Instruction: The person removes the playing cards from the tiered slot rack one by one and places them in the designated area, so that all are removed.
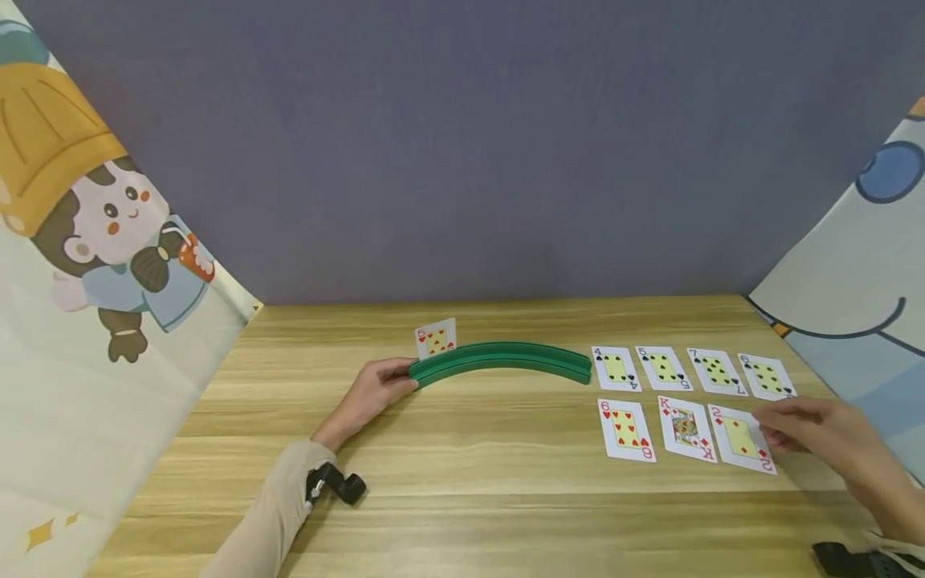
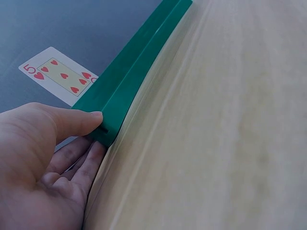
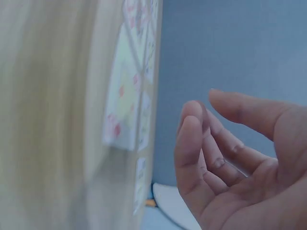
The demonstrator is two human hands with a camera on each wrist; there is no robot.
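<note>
My left hand [image 1: 372, 393] grips the left end of a curved green card holder [image 1: 502, 353], thumb on one side and fingers on the other in the left wrist view. A five of hearts card [image 1: 436, 337] stands upright in the holder near that end. At the right, my right hand [image 1: 831, 437] is beside the two of diamonds card [image 1: 739, 437]. In the right wrist view its fingers bend loosely with a gap to the thumb, and nothing is held. Left of the two lie the king of diamonds [image 1: 685, 429] and six of hearts [image 1: 625, 431].
Behind them lies a row of spades: a four [image 1: 616, 369], a five [image 1: 662, 368], a seven [image 1: 715, 372] and a partly covered spade card [image 1: 766, 377]. A grey-blue wall panel [image 1: 491, 160] closes off the wooden table [image 1: 470, 498] at the back. Printed cloth hangs at both sides.
</note>
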